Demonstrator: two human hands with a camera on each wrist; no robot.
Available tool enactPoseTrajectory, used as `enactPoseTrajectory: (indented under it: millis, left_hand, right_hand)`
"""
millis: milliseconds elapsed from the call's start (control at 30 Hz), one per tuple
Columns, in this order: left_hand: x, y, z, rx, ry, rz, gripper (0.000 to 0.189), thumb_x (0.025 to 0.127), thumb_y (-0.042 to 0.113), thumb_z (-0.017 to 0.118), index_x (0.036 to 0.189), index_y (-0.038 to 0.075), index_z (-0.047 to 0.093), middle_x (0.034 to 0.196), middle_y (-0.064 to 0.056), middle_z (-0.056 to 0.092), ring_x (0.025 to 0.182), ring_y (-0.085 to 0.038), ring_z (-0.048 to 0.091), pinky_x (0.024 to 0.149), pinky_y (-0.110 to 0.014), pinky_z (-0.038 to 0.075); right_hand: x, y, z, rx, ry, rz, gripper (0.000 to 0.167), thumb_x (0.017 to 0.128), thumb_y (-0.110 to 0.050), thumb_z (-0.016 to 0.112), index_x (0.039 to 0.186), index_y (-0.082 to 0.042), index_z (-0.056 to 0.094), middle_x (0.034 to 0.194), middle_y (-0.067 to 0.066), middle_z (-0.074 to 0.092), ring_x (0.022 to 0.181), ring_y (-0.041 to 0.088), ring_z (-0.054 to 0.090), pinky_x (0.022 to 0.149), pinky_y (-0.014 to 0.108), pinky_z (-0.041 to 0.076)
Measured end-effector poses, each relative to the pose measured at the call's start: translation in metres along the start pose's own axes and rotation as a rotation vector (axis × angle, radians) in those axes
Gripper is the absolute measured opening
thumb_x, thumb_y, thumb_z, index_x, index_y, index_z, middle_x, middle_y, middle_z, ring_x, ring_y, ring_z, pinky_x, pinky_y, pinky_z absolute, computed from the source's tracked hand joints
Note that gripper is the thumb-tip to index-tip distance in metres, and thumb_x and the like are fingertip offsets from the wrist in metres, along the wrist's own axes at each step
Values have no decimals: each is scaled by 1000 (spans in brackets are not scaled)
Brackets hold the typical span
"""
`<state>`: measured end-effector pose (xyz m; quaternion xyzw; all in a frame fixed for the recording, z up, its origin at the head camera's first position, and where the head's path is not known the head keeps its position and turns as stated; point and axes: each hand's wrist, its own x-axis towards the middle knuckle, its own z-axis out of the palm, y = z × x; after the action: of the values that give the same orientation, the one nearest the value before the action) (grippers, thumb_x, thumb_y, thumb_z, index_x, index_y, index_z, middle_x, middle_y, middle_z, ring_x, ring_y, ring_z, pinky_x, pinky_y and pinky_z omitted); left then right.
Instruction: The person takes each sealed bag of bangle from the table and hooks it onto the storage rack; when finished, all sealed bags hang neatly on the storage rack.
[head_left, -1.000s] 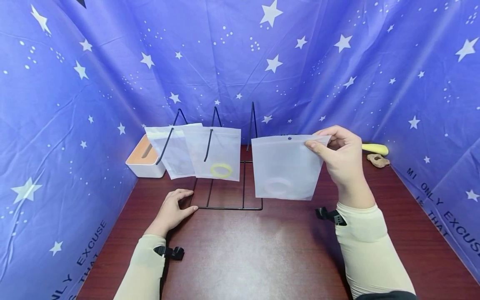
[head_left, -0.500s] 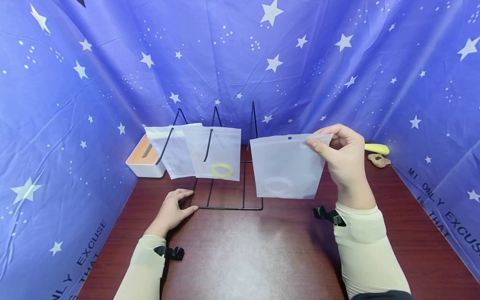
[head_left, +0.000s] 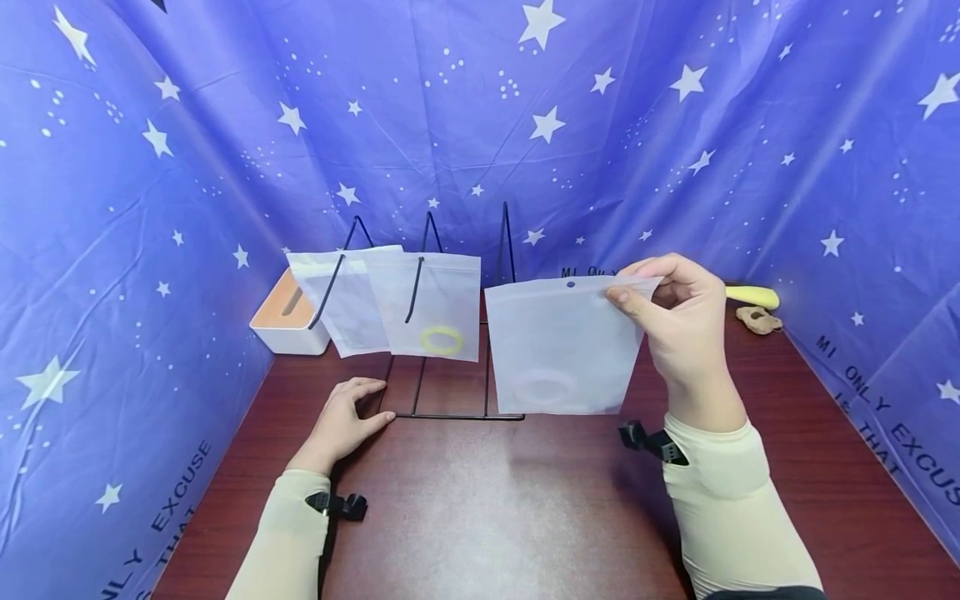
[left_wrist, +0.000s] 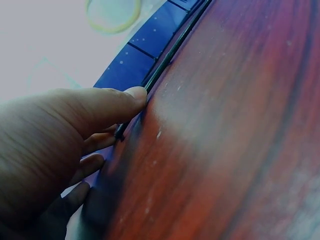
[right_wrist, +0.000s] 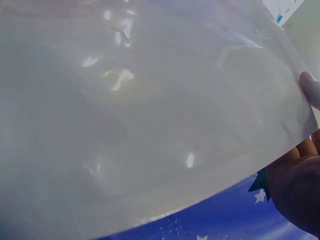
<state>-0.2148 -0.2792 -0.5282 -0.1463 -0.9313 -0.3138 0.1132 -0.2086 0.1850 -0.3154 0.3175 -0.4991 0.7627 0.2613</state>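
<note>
My right hand [head_left: 682, 312] pinches the top right corner of a frosted zip bag [head_left: 564, 337] between thumb and fingers. A small hang hole shows at the bag's top edge, and a pale ring [head_left: 543, 386] shows faintly inside. The bag hangs in front of the right hook [head_left: 506, 237] of a black wire rack [head_left: 457, 417]. On the rack's left hook hangs a frosted bag [head_left: 348, 312]; the middle hook carries another bag [head_left: 457, 287] with a yellow ring [head_left: 442, 339] inside. My left hand [head_left: 348, 419] grips the rack's front left base corner, thumb [left_wrist: 136, 94] on the front bar.
A white box [head_left: 292, 339] with a wooden lid stands behind the rack's left side. Beyond my right hand lie a yellow handle-like thing [head_left: 753, 297] and a brown, irregular piece [head_left: 759, 320]. Blue star-printed curtains [head_left: 630, 158] enclose the dark red wooden table [head_left: 465, 517].
The bag in my right hand has shifted left and slightly down, toward the viewer, now overlapping the rack's right side more. My left hand and the two hanging bags stay in place.
</note>
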Motion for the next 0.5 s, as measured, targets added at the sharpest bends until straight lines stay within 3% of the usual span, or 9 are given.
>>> enactPoseTrajectory:
  millis: [167, 500]
  left_hand:
    - [1, 1, 1, -1, 15, 13, 57, 84, 25, 90, 134, 5, 70, 132, -10, 66, 127, -37, 54, 107, -54, 41]
    - [5, 12, 3, -74, 108, 47, 51, 86, 24, 88, 132, 9, 71, 130, -7, 67, 125, -32, 56, 105, -53, 42]
  right_hand:
    - [-2, 3, 5, -21, 25, 0, 17, 76, 28, 74, 86, 19, 63, 88, 20, 75, 72, 21, 73, 63, 27, 57]
    - [-7, 13, 17, -75, 71, 26, 19, 76, 26, 77, 89, 18, 65, 89, 18, 76, 71, 17, 73, 63, 26, 57]
